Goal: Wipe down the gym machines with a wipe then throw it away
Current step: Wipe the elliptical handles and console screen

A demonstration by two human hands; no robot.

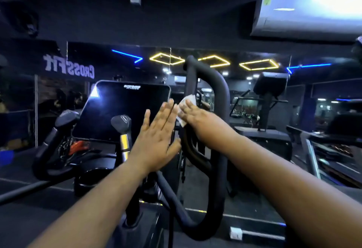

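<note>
The gym machine (195,149) fills the middle of the view, its dark looped handlebar (220,110) rising from 6 o'clock up to 12 o'clock, with a black console screen (121,110) just left of the loop at 10 o'clock; a second handle with a grey knob and yellow band (123,130) stands in front of the screen's lower edge; at 9 o'clock a further padded handle (56,136) leans leftwards. A white air conditioner (305,12) hangs at 2 o'clock; a mirror wall (244,94) behind the machine reflects yellow and blue light strips and reversed lettering (68,67) at 10 o'clock; another machine with a dark console (271,85) stands at 3 o'clock, well apart, with open floor between it and the loop. The right hand (197,116) lies over the loop's inner bar near the centre, its grip pressing the wipe against the bar with fingers fairly straight; the left hand (158,134) is beside it, released, fingers flat and together, palm turned towards the bar, its fingertips near the right hand's. The white wipe (186,102) shows above and below the right fingers, partly hidden beneath them, against the bar. A small white box (236,233) sits on the floor at 5 o'clock.
</note>
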